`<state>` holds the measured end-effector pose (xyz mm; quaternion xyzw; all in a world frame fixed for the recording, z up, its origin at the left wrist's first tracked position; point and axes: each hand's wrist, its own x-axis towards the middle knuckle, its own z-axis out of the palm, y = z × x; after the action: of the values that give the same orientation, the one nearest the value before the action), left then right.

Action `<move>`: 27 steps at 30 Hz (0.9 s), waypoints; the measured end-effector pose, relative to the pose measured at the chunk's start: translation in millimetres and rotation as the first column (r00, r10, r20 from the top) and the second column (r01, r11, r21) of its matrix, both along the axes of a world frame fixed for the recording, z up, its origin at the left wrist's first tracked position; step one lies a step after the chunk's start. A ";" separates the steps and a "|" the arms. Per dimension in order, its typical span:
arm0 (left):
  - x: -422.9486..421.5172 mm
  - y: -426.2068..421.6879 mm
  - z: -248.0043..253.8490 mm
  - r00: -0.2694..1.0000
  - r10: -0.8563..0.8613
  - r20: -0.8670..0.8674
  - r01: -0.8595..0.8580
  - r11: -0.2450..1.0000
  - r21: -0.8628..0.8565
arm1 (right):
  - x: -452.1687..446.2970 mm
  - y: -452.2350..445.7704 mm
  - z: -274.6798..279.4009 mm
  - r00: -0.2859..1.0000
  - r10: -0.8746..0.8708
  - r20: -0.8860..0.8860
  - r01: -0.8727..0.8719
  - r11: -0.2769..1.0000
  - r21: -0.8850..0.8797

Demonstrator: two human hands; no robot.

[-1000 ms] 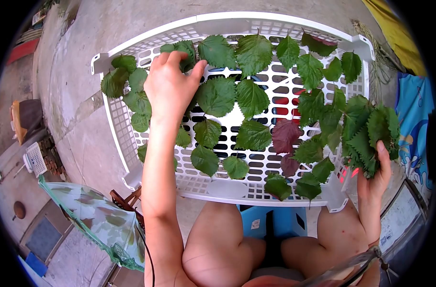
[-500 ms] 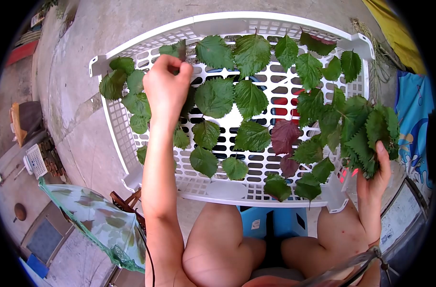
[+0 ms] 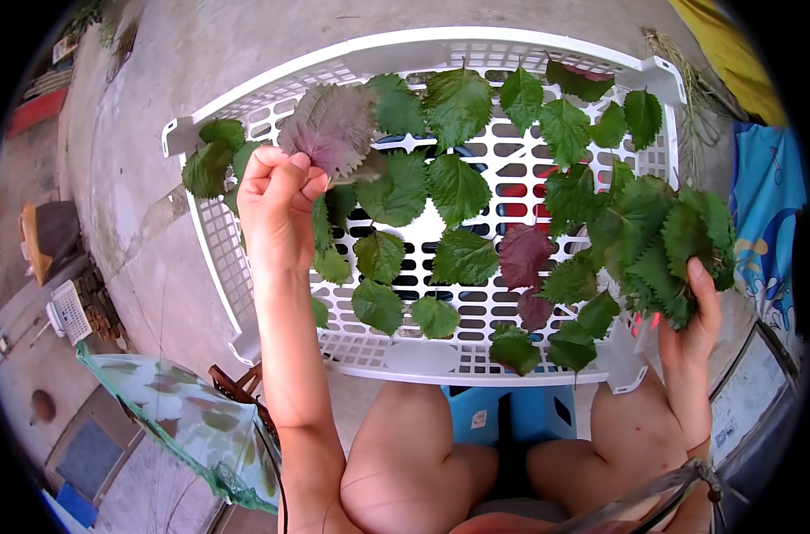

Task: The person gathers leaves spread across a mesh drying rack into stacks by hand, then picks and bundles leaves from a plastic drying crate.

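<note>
My left hand (image 3: 285,200) is closed in a pinch on the stem of a purplish leaf (image 3: 329,129), raised above the back left part of the white slotted tray (image 3: 423,359). Another leaf edge shows just behind it. At the tray's right side my right hand (image 3: 694,325) grips a thick bunch of green leaves (image 3: 667,240), its thumb lying on top and the other fingers mostly hidden. Several green leaves (image 3: 458,189) lie spread over the tray. Among them sits a dark purple leaf (image 3: 525,255).
A blue stool (image 3: 476,414) stands between the knees below the tray. Green netting (image 3: 182,418) with leaves in it is at the lower left. Blue patterned cloth (image 3: 765,222) and yellow cloth (image 3: 734,62) lie at the right. A small white basket (image 3: 67,311) stands far left.
My left hand has drawn back toward me and left, lifting the purplish leaf into view above the tray. My right hand still grips the bunch.
</note>
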<state>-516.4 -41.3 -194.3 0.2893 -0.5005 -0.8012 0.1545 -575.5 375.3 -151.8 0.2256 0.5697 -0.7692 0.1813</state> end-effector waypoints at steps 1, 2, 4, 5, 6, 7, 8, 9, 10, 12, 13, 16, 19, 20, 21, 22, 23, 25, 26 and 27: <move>1.7 3.2 2.2 1.000 -0.008 -0.016 0.008 1.000 0.010 | -0.5 -3.0 1.9 1.000 -0.003 -0.001 0.003 1.000 0.003; 1.8 7.7 5.4 0.999 -0.018 -0.034 0.018 1.000 0.020 | -0.9 -6.0 4.2 1.000 0.024 0.014 -0.024 0.999 0.035; 0.6 22.3 11.8 1.000 0.017 -0.014 -0.017 1.000 0.012 | -0.5 -11.4 7.2 0.999 0.042 0.032 -0.045 0.996 0.074; 1.2 28.1 13.7 0.999 0.011 -0.034 -0.012 1.000 -0.023 | -0.7 -14.9 7.8 0.998 0.049 0.027 -0.051 0.994 0.095; 2.4 33.6 15.6 0.999 0.005 -0.052 -0.008 0.998 -0.057 | -0.5 -18.0 8.8 0.998 0.056 0.023 -0.058 0.992 0.115; 3.7 38.5 17.3 0.998 -0.009 -0.057 0.006 0.999 -0.054 | 0.2 -20.8 8.3 0.999 0.040 0.012 -0.041 0.992 0.118; 4.3 42.7 19.3 0.998 -0.012 -0.057 0.009 0.999 -0.050 | 0.9 -21.8 8.0 0.999 0.037 0.012 -0.038 0.992 0.121; 4.2 46.7 21.5 0.998 -0.034 -0.045 0.032 0.998 -0.049 | 1.2 -22.4 7.9 0.999 0.043 0.009 -0.044 0.994 0.104; 4.4 50.9 22.9 0.998 -0.056 -0.033 0.055 0.997 -0.048 | 1.4 -23.0 7.7 0.999 0.049 0.006 -0.049 0.995 0.087; 7.3 59.0 22.5 0.996 -0.081 -0.033 0.079 0.995 -0.056 | 1.6 -24.6 8.8 0.998 0.063 0.018 -0.064 0.995 0.077; 9.8 61.9 20.9 0.993 -0.113 -0.038 0.111 0.993 -0.050 | 1.5 -25.1 9.5 0.996 0.080 0.029 -0.081 0.995 0.063; 13.0 73.5 22.1 0.986 -0.158 -0.048 0.157 0.987 -0.023 | 1.6 -24.5 9.5 0.994 0.109 0.009 -0.109 0.992 0.068; 15.9 80.5 21.7 0.977 -0.214 -0.018 0.214 0.977 0.003 | 0.9 -25.5 11.8 0.992 0.118 0.035 -0.120 0.991 0.058; 16.0 82.4 22.1 0.976 -0.218 -0.018 0.218 0.976 0.007 | 0.6 -26.0 12.2 0.993 0.114 0.035 -0.116 0.991 0.062; 15.7 84.6 22.9 0.975 -0.223 -0.011 0.223 0.975 0.020 | 0.3 -26.2 12.6 0.992 0.121 0.029 -0.122 0.991 0.058; 15.5 86.7 23.7 0.974 -0.228 -0.005 0.228 0.973 0.034 | -0.3 -26.9 12.7 0.992 0.127 0.022 -0.128 0.990 0.055; 16.2 88.5 24.4 0.972 -0.233 -0.008 0.234 0.972 0.040 | -0.5 -28.3 13.0 0.992 0.121 0.021 -0.122 0.991 0.062; 16.8 94.9 24.6 0.971 -0.237 -0.013 0.237 0.971 0.004 | 0.6 -30.0 13.9 0.993 0.118 0.010 -0.119 0.990 0.081; 16.7 100.4 27.6 0.972 -0.235 0.001 0.235 0.971 -0.048 | 1.4 -31.6 14.9 0.996 0.093 0.009 -0.094 0.989 0.115; 18.8 104.6 28.8 0.974 -0.221 0.041 0.224 0.966 -0.131 | 1.2 -33.7 15.3 0.995 0.101 -0.003 -0.100 0.991 0.090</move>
<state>-497.6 63.2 -165.5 0.2306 -0.5847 -0.7740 0.0763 -574.3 341.6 -136.6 0.2018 0.6150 -0.7335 0.2073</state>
